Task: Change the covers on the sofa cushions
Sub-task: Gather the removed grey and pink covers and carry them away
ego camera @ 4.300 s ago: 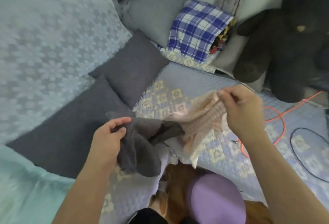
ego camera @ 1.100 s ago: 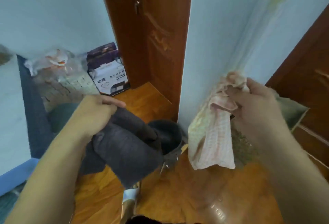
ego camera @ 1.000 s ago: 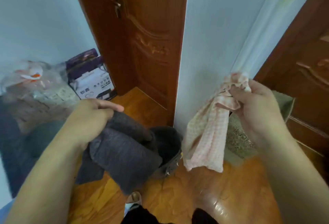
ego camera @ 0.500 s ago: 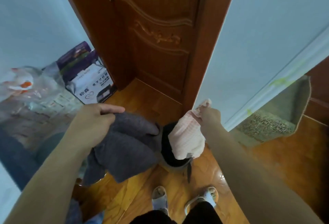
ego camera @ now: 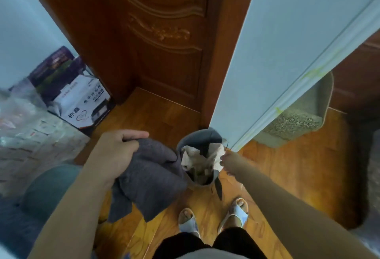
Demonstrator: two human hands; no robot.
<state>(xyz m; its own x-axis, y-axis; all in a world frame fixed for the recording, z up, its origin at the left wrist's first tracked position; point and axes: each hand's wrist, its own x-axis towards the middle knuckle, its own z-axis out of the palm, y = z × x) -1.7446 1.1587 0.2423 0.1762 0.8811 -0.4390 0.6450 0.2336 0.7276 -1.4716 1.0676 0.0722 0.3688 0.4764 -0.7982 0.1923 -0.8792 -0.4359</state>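
Note:
I stand on a wooden floor over a small dark waste bin (ego camera: 198,136) by a wall corner. My left hand (ego camera: 117,149) grips a bunched dark grey cushion cover (ego camera: 150,178), which hangs at waist height just left of the bin. A pink checked cloth (ego camera: 195,157) lies crumpled in the mouth of the bin. My right hand (ego camera: 228,161) reaches down to the bin's right rim, with its fingertips at the cloth's edge. The fingers are hidden from me, so whether they hold the cloth is unclear.
A brown wooden door (ego camera: 156,38) stands behind the bin, with a pale wall corner (ego camera: 267,52) to its right. Cardboard boxes (ego camera: 82,104) and plastic-wrapped bundles (ego camera: 26,127) sit on the left. A rug (ego camera: 296,118) lies at the right. My slippered feet (ego camera: 213,217) stand close below the bin.
I turned from the sofa to the bin. My right hand carried the pink cloth down into the bin, where it now lies spread out. My left hand kept the grey cover.

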